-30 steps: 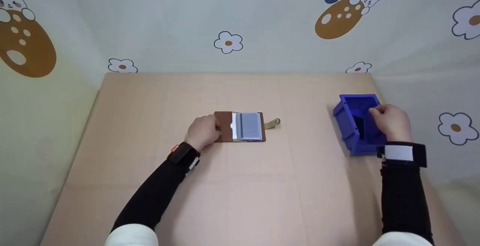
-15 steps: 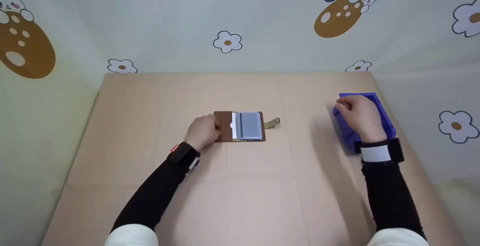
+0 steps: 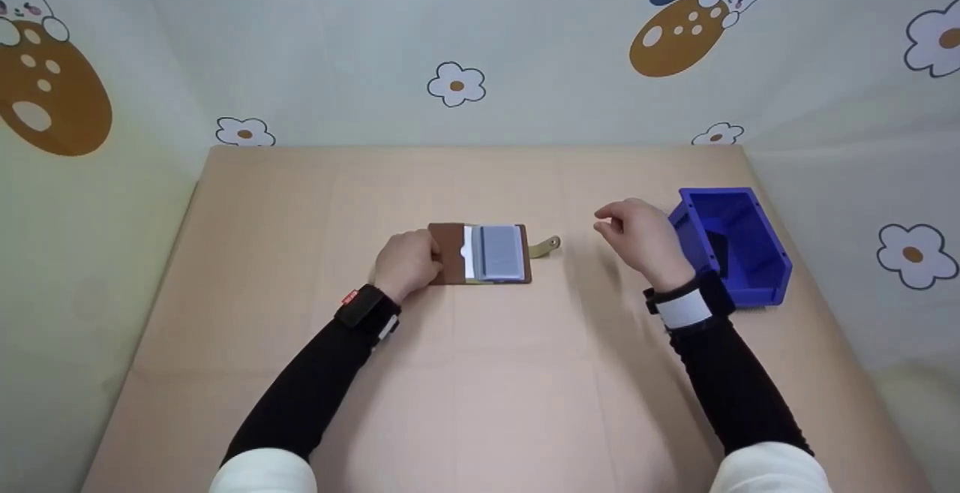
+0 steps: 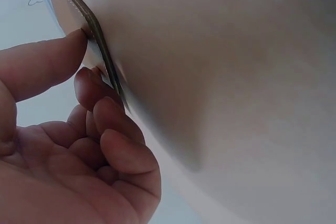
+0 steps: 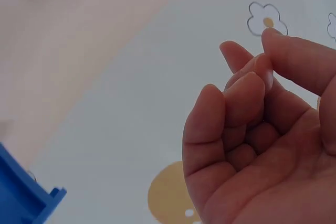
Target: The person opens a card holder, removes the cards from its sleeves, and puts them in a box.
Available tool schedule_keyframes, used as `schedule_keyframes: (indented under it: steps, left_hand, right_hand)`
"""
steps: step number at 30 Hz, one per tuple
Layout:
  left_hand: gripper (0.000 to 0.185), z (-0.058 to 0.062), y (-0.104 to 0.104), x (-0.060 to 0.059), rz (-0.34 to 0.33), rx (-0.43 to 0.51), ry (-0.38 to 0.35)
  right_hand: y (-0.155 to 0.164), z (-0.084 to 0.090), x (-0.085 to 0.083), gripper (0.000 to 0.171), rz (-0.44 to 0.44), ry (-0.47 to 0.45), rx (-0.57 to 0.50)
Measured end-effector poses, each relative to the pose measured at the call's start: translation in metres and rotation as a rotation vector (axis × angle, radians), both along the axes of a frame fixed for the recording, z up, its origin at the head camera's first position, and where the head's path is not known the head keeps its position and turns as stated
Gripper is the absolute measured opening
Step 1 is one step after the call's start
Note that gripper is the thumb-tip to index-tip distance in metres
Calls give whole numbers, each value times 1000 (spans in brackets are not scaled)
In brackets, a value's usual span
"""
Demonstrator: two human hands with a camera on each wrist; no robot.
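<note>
A brown card holder [image 3: 448, 254] lies unfolded on the table, with clear plastic card sleeves [image 3: 501, 253] on its right half. Its tan snap strap [image 3: 545, 246] sticks out to the right. At the left edge, my left hand [image 3: 407, 262] pinches the cover; in the left wrist view the thumb [image 4: 50, 66] presses on the cover's edge, opposite the curled fingers. My right hand [image 3: 639, 238] hovers between the strap and the blue bin, its fingers loosely bent. The right wrist view shows nothing held in that hand [image 5: 252, 129].
A blue plastic bin [image 3: 757, 253] stands at the table's right side, with a flat black item [image 3: 718, 253] inside. Pale sheeting [image 3: 360, 50] printed with flowers and rabbits hangs behind and beside the tan table [image 3: 510, 403].
My right hand has come out of the blue bin and moved left toward the card holder, holding nothing visible. The left hand and the card holder have stayed in place.
</note>
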State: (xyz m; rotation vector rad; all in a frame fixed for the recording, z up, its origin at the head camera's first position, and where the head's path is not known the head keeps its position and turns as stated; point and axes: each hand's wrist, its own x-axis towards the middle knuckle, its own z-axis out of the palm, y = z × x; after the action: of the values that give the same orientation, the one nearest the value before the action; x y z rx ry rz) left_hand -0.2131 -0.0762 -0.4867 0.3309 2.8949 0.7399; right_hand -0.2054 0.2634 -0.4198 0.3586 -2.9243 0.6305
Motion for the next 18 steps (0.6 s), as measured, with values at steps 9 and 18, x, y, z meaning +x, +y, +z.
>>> schedule_keyframes:
  steps: [9,18]
  left_hand:
    - [15,1,1,-1,4,7,-5]
    - [15,2,1,0,7,-2,-6]
  right_hand:
    - [-35,-12,-3,21,76,-45,24]
    - [-63,-32,-7,19,128,-84,36]
